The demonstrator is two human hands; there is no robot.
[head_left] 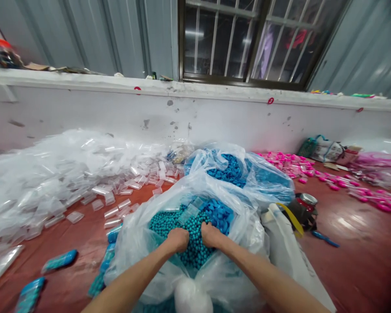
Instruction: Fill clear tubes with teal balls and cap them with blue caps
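Note:
My left hand (178,239) is closed, knuckles up, just over a heap of small teal beads (195,256) in a large clear plastic bag (169,195). Close to its right, my right hand (211,234) is also closed, low against the beads. Whatever lies in the fingers of either hand is hidden. Just beyond the hands, a clear plastic container (189,212) rests on the beads. Blue plastic pieces, perhaps caps (219,212), fill the right rear of the same bag.
Behind stands another bag (267,178) of blue pieces. Clear containers (52,187) are heaped at the left. Filled blue-capped containers (61,261) lie on the red surface (81,234). At the right are pink pieces (289,165), a lidded jar (306,201) and a white sack (286,243).

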